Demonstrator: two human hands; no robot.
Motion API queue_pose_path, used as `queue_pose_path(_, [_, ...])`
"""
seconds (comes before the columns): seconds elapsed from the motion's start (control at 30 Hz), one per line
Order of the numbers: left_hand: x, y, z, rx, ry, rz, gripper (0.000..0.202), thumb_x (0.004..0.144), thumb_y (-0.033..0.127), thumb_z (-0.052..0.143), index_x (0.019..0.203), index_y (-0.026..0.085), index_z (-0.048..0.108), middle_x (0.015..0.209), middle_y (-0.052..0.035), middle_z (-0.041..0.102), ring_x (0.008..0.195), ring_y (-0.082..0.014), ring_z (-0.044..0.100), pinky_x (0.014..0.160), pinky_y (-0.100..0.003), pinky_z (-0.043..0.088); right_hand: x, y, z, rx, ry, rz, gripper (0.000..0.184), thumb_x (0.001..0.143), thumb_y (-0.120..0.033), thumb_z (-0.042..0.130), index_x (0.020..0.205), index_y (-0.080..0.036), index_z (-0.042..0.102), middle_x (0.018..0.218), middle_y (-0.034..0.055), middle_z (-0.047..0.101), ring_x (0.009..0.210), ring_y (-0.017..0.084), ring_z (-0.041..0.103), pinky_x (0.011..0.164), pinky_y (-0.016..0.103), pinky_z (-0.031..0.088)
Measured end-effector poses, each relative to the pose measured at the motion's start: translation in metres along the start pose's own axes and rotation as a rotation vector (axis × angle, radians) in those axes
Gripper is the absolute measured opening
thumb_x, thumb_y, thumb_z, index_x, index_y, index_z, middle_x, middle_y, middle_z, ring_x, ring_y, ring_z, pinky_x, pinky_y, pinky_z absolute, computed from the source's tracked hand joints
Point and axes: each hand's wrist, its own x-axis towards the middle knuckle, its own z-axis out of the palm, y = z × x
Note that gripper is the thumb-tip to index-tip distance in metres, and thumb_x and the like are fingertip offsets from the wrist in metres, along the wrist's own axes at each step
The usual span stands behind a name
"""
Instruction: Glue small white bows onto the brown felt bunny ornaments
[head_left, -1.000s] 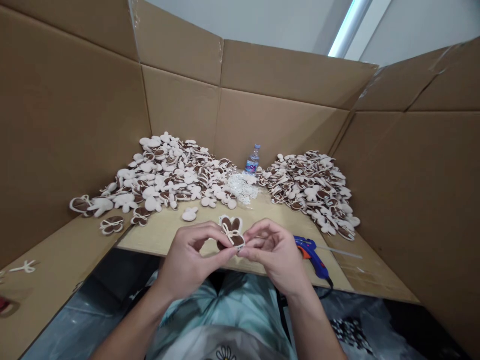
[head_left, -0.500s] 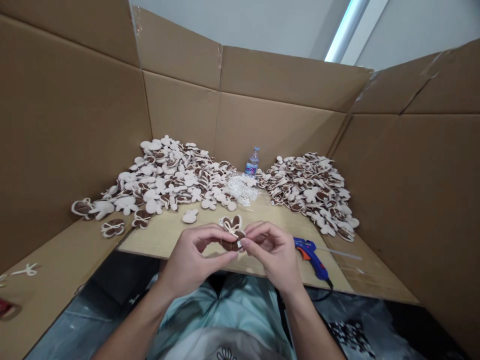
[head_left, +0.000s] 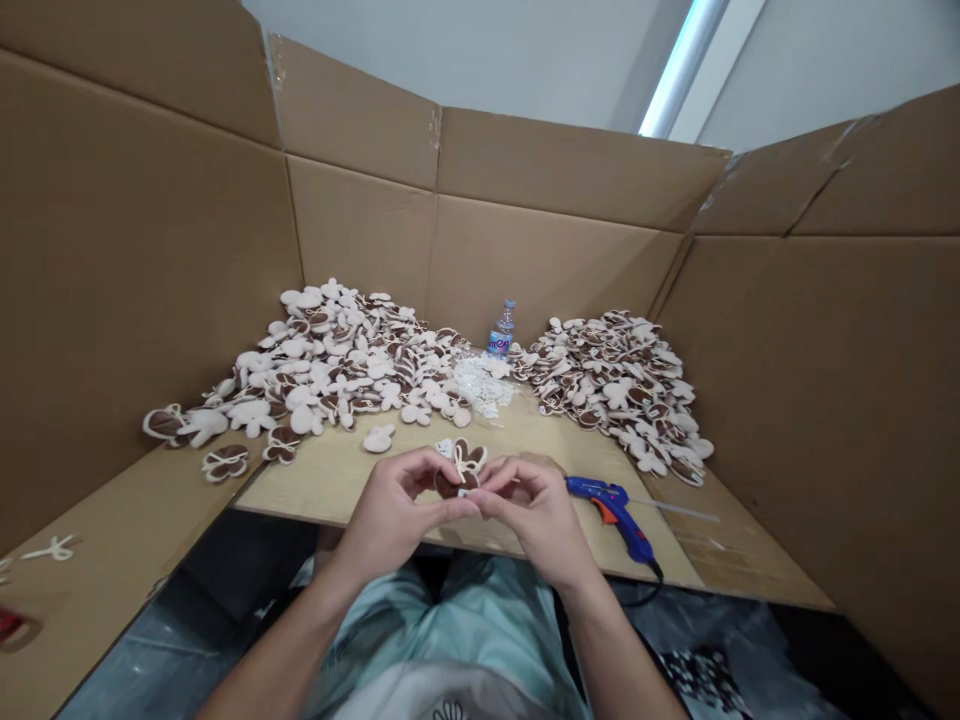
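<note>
Both my hands meet over a wooden board, pinching a brown-and-cream padded piece shaped like a mouse head. A thin cream cord or bow lies across it, partly hidden by my fingers. My left hand holds its lower left side, while my right hand holds its right side. To the right of my right hand rests a blue hot glue gun with an orange trigger and a long glue stick. A loose cream piece lies just beyond my left hand.
Two heaps of similar pieces, one at left and one at right, flank a white lace pile and a water bottle. The wooden board sits inside tall cardboard walls. My lap lies below its front edge.
The piece has turned in my fingers, and its cord now lies more toward the middle. My hands sit slightly closer together, and the whole view has shifted slightly.
</note>
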Motion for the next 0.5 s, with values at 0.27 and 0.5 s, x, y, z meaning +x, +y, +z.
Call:
queue_pose_path(0.27, [0.008,-0.016,-0.003,-0.034,-0.02,-0.114,0.019,0.065,0.022,0.083,0.071,0.016,0.066,0.07,0.0012,0.066,0.066,-0.0124,0.059,0.063,-0.023,0.046,0.007,0.006,-0.01,-0.011,-0.014,0.136,0.034,0.073,-0.028,0.078,0.104,-0.023,0.065,0.074,-0.002,0.07,0.063,0.012,0.064,0.058,0.023,0.05])
queue_pose_path(0.5, [0.01,-0.021,-0.002,-0.041,-0.067,-0.185,0.029,0.055,0.021,0.086,0.069,0.016,0.061,0.07,0.0024,0.062,0.066,-0.0132,0.057,0.061,-0.024,0.045,0.017,0.013,-0.009,-0.165,-0.051,0.107,0.021,0.071,-0.029,0.078,0.088,-0.019,0.071,0.068,-0.0011,0.068,0.061,0.012,0.061,0.057,0.023,0.049])
